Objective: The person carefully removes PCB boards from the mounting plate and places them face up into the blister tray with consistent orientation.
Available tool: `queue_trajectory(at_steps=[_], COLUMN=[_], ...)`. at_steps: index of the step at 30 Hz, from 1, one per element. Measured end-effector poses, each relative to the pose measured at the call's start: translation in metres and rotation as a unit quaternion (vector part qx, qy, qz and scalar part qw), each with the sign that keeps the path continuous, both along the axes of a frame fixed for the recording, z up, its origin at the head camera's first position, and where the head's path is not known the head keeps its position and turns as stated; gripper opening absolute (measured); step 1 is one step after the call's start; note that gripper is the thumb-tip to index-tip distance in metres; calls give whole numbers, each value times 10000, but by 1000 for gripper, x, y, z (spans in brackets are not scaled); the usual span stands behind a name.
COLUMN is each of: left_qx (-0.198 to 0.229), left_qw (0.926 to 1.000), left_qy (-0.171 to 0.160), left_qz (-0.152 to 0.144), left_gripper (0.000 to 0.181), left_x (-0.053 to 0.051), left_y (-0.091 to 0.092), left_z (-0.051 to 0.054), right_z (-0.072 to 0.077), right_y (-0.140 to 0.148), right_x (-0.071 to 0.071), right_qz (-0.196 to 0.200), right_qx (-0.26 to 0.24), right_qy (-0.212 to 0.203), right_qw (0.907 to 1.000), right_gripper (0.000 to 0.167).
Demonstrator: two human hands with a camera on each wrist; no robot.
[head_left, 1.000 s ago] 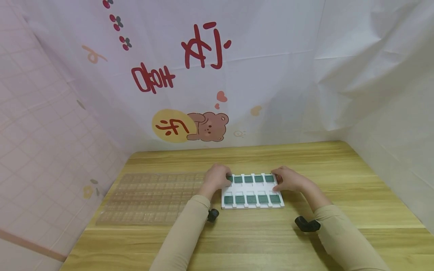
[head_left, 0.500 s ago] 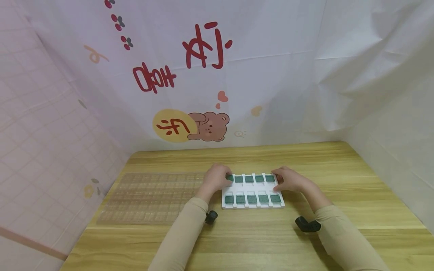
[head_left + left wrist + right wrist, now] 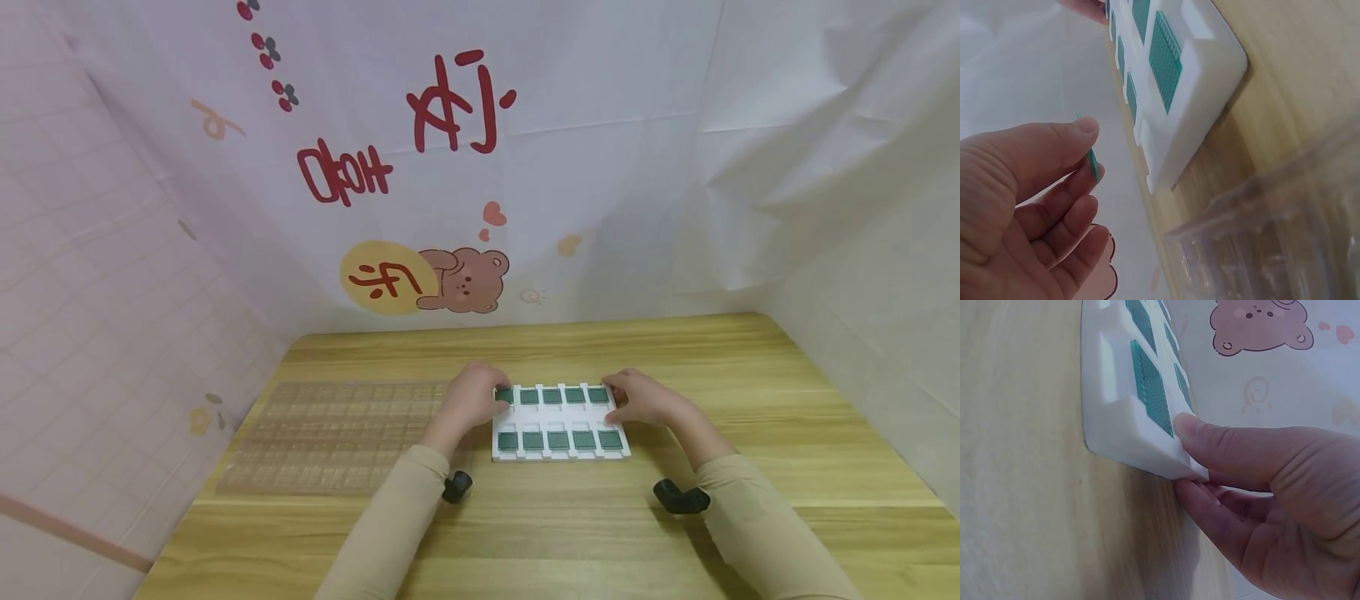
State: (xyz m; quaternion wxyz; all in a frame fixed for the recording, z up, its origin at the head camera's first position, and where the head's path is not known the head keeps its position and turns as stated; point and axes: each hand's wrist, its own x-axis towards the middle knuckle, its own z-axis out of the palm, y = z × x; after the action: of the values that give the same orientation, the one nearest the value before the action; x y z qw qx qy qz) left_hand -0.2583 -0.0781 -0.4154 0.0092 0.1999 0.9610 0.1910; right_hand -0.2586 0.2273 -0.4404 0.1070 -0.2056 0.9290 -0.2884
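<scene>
Left hand [image 3: 468,402] has a green chip [image 3: 1093,165] pinched between thumb and finger — it's off the white tray [image 3: 558,412], near the far left corner. Right hand [image 3: 645,398] grips the tray's right end, thumb on top. Chip's probably light, stiff and easy to snap, so I'd take it by the edges; tray looks like light foam, could slide. Versus a second ago, left hand's edged slightly left — right one's basically parked.
</scene>
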Motion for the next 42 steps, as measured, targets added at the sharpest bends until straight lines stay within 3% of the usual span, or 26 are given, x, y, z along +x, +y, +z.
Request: queue_trajectory(at_steps=[17, 42], left_qx=[45, 229], left_qw=[9997, 9989], left_qy=[211, 327], left_qz=[-107, 236], left_gripper=[22, 13], left_x=[5, -12], left_y=[-29, -87], left_z=[5, 5], right_z=[-2, -3], right_y=[0, 2], right_x=[-1, -2], right_qz=[13, 5], right_qx=[-4, -49], right_qy=[7, 6], right_qw=[10000, 10000], right_gripper=[72, 72])
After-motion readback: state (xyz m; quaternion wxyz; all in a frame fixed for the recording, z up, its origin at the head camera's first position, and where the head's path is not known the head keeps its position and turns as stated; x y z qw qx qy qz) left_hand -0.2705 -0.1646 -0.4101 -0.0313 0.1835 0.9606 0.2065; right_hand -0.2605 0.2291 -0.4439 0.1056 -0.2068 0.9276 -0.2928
